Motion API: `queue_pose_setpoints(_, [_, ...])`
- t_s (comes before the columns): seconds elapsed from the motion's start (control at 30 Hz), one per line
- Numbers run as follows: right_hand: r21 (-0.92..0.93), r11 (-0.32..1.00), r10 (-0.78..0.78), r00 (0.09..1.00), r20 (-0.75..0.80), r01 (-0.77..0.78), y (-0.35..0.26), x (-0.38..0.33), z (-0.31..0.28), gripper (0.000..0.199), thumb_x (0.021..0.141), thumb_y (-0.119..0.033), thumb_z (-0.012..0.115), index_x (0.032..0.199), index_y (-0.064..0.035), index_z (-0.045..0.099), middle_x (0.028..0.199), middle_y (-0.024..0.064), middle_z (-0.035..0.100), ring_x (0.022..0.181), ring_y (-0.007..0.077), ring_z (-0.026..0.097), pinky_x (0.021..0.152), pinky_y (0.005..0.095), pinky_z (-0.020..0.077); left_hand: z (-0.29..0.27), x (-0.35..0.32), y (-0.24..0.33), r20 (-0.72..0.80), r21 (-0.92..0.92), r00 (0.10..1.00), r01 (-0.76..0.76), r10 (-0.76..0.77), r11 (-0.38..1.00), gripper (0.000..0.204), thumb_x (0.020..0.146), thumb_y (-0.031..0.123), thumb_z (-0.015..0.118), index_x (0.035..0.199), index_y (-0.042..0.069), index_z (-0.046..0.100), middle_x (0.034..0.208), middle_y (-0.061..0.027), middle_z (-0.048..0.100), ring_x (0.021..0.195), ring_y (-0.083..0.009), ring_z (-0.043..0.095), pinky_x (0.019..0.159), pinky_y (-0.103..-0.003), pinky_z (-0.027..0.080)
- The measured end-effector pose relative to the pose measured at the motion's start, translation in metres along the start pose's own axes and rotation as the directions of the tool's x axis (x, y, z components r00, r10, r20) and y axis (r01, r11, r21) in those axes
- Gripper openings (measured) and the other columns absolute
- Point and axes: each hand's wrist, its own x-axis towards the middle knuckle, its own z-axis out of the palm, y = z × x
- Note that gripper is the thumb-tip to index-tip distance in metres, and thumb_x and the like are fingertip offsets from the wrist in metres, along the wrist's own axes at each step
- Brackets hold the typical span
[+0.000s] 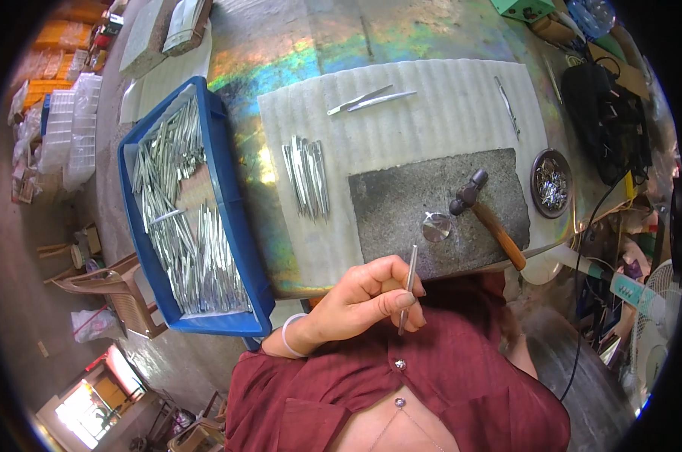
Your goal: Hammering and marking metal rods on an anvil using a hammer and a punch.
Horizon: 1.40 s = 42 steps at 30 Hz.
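You are pinching a slim metal tweezer (pixel 409 290) in your left hand (pixel 360 301), just below the centre of the frame, close to your chest. Thumb and forefinger are closing on its lower half, with the other fingers curling in loosely; the tool is standing nearly upright, its top end pointing up toward the table. Your right hand is not showing anywhere in the picture, so you cannot tell its state.

The piece is looking light, thin and stiff, yet springy along its two blades, and its polished skin is likely slippery. Squeezing at mid-length, where the flat sides give your fingertips purchase, is probably the safest hold; pressing too hard near the tips could bend them.

Just above your hand, the grey stone slab (pixel 439 203) is carrying a small round steel anvil (pixel 436 226) and a wooden-handled hammer (pixel 486 215). Further up and left, a bundle of like pieces (pixel 307 175) is lying on the white corrugated mat (pixel 446 98). At the left, the blue tray (pixel 228 196) is holding many more.
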Motion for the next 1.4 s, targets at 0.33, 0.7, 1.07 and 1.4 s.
queue_pose_setpoints(0.33, [-0.006, 0.976, 0.211, 0.945, 0.248, -0.216, -0.043, 0.018, 0.037, 0.028, 0.083, -0.020, 0.051, 0.089, 0.0045, 0.062, 0.072, 0.0138, 0.065, 0.063, 0.0229, 0.065, 0.063, 0.0340, 0.0521, -0.006, 0.007, 0.008, -0.096, 0.037, 0.995, 0.023, -0.019, 0.999, 0.016, 0.096, 0.013, 0.047, 0.104, -0.001, 0.046, 0.083, -0.0113, 0.064, 0.074, -0.0150, 0.062, 0.064, -0.025, 0.050])
queue_pose_setpoints(0.7, [-0.228, 0.901, 0.432, 0.702, 0.566, -0.370, -0.099, 0.098, 0.000, 0.029, 0.083, -0.022, 0.051, 0.086, 0.0045, 0.063, 0.069, 0.0142, 0.065, 0.063, 0.0237, 0.064, 0.064, 0.0349, 0.0521, -0.008, 0.010, 0.006, -0.114, 0.052, 0.991, 0.078, -0.071, 0.996, 0.014, 0.094, 0.008, 0.050, 0.102, -0.002, 0.046, 0.084, -0.0147, 0.064, 0.076, -0.0197, 0.064, 0.066, -0.028, 0.051])
queue_pose_setpoints(1.07, [-0.477, 0.778, 0.618, 0.357, 0.701, -0.409, -0.047, 0.069, -0.065, 0.030, 0.083, -0.023, 0.052, 0.083, 0.0045, 0.064, 0.066, 0.0145, 0.064, 0.062, 0.0246, 0.064, 0.066, 0.0358, 0.0521, 0.003, 0.018, -0.002, -0.114, 0.082, 0.993, 0.029, -0.019, 0.996, 0.015, 0.096, 0.013, 0.049, 0.102, -0.001, 0.047, 0.083, -0.0099, 0.065, 0.077, -0.0137, 0.063, 0.066, -0.025, 0.051])
queue_pose_setpoints(1.4, [0.673, 0.705, -0.454, 0.872, 0.185, 0.224, -0.321, 0.169, -0.204, 0.010, 0.084, -0.005, 0.059, 0.093, -0.0001, 0.059, 0.080, 0.0077, 0.060, 0.070, 0.0133, 0.059, 0.063, 0.0272, 0.0461, 0.027, 0.037, -0.009, -0.149, 0.165, 0.978, -0.120, 0.145, 0.979, 0.014, 0.095, 0.013, 0.051, 0.099, 0.000, 0.048, 0.080, -0.0071, 0.063, 0.071, -0.0097, 0.059, 0.062, -0.022, 0.047])
